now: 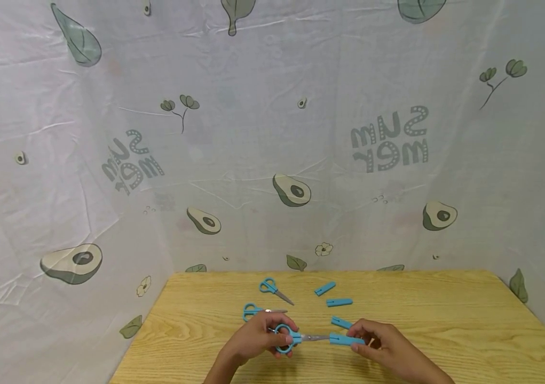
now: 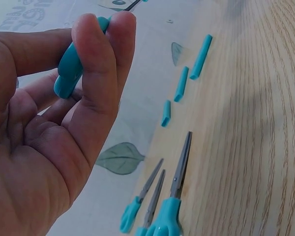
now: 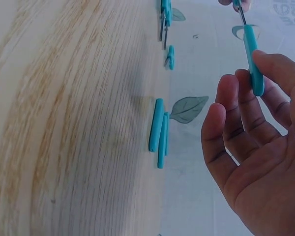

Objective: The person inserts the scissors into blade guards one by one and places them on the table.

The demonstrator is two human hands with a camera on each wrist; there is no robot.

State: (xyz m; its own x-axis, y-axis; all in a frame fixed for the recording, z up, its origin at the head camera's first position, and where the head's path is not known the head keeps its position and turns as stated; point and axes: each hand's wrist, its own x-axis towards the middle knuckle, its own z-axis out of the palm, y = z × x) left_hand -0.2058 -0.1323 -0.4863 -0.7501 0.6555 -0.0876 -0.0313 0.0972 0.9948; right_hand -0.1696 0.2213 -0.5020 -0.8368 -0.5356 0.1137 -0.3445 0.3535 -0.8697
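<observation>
My left hand (image 1: 260, 335) pinches the light-blue handles of a pair of scissors (image 1: 295, 337) between thumb and fingers, blades together and pointing right. Opposite it, my right hand (image 1: 380, 344) pinches a light-blue blade cover (image 1: 341, 340) near its closed end. The blade tip meets the cover's mouth; how far it goes in, I cannot tell. In the right wrist view the held cover (image 3: 253, 59) lines up with the blade above the table. Beyond my left hand lie other blue-handled scissors (image 1: 268, 286), one of them (image 2: 169, 211) plainest in the left wrist view.
More blue blade covers lie beyond my right hand: one far back (image 1: 325, 288), one in the middle (image 1: 339, 302) and one (image 1: 341, 322) close to my fingers. The wooden table (image 1: 445, 309) meets a pale printed cloth (image 1: 253, 149) at its back and sides.
</observation>
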